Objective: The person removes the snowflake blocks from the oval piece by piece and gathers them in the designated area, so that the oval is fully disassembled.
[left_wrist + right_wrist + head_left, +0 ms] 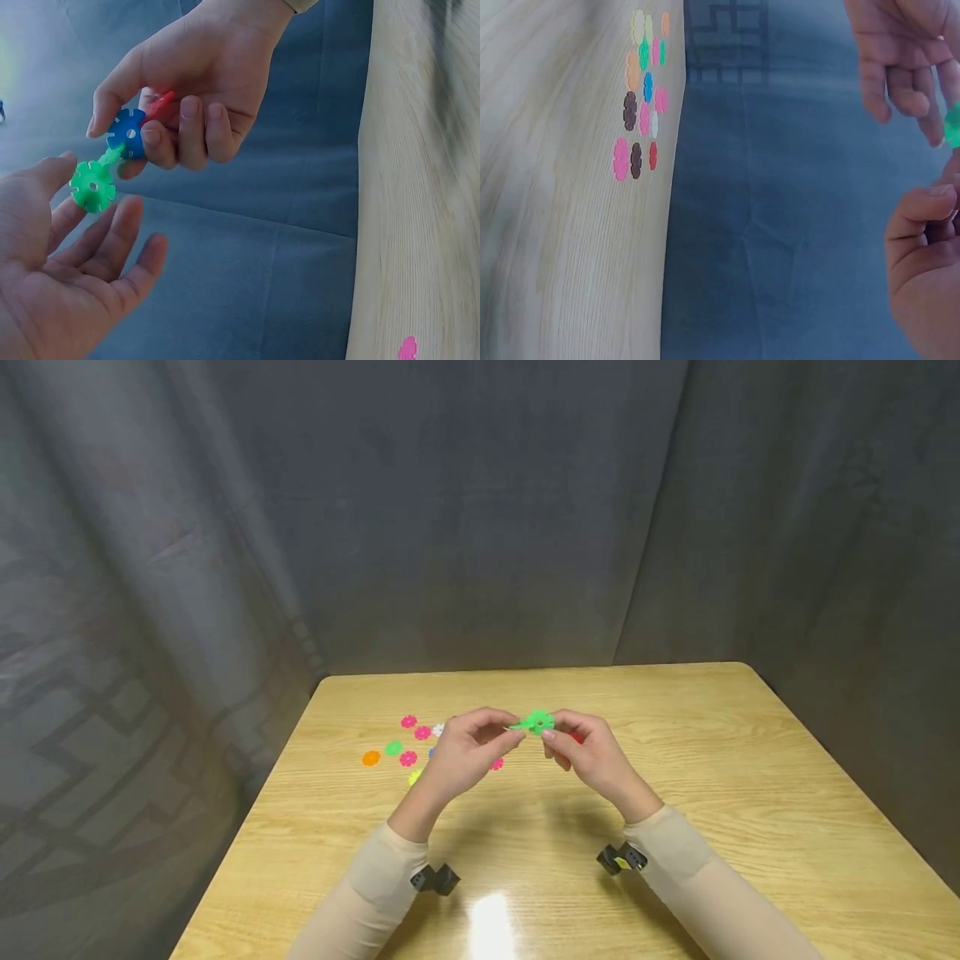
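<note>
Above the wooden table (pixel 675 752) my two hands meet on a small chain of notched plastic discs. My right hand (pixel 553 737) (pixel 133 144) grips its blue disc (pixel 124 132), with a red disc (pixel 159 103) tucked behind the fingers. A green disc (pixel 93 186) (pixel 537 722) hangs off the blue one by an edge-on green piece. My left hand (pixel 514 735) (pixel 69 196) pinches that green disc lightly between thumb and forefinger, its other fingers spread loose. In the right wrist view only an edge of the green disc (pixel 953 124) shows between the hands.
Several loose discs lie on the table left of my hands: pink (pixel 408 722), orange (pixel 371 758), green (pixel 393 747), also seen as a cluster (pixel 641 105). Grey curtains hang behind and at both sides. The table's edge runs close on the left.
</note>
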{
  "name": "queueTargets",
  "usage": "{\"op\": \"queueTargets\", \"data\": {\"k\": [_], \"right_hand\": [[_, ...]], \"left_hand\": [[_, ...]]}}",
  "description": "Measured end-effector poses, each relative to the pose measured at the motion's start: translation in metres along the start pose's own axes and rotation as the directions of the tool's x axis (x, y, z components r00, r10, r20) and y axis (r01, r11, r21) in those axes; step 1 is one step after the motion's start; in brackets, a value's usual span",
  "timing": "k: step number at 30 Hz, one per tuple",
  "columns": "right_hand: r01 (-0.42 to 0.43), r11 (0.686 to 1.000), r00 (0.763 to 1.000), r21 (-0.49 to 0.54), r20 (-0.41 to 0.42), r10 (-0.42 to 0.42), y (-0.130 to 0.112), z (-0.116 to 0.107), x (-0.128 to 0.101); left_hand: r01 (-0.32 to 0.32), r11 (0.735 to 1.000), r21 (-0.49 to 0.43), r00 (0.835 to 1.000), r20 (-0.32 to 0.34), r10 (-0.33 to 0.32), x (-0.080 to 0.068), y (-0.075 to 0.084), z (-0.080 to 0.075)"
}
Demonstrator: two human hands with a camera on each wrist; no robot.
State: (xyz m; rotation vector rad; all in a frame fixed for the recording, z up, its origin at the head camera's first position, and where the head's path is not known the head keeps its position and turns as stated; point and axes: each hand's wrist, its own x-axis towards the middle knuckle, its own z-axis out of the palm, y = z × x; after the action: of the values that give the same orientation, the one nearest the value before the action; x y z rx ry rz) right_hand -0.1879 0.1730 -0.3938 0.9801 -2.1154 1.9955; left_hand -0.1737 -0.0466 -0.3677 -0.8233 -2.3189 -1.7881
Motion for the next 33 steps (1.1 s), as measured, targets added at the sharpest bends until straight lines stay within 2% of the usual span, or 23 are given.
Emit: {"op": "queueTargets", "data": {"k": [3, 9, 21, 28, 33], "right_hand": [[0.010, 1.000, 1.000, 0.011, 0.017, -0.011, 0.0010, 0.0000, 0.0005], [0.033, 0.999, 0.999, 0.024, 0.042, -0.034, 0.0021, 0.0003, -0.0002], [0.047, 0.998, 0.998, 0.040, 0.035, -0.049, -0.0018, 0.0032, -0.0003], [0.050, 0.998, 0.998, 0.043, 0.032, -0.052, -0.0014, 0.0034, 0.0000], [0.043, 0.998, 0.999, 0.034, 0.026, -0.044, -0.0014, 0.0035, -0.0006]], "left_hand": [[0.008, 1.000, 0.003, 1.000, 0.023, -0.008, 0.0007, -0.0003, 0.0001], [-0.018, 1.000, 0.005, 0.998, 0.058, 0.018, 0.0009, -0.0010, 0.0004], [-0.057, 0.996, -0.066, 0.997, 0.051, 0.060, 0.0023, 0.0056, 0.0016], [-0.029, 0.998, -0.052, 0.998, 0.055, 0.032, 0.0031, 0.0052, 0.0004], [-0.017, 0.996, -0.085, 0.997, 0.079, 0.023, 0.0046, 0.0010, -0.0020]]}}
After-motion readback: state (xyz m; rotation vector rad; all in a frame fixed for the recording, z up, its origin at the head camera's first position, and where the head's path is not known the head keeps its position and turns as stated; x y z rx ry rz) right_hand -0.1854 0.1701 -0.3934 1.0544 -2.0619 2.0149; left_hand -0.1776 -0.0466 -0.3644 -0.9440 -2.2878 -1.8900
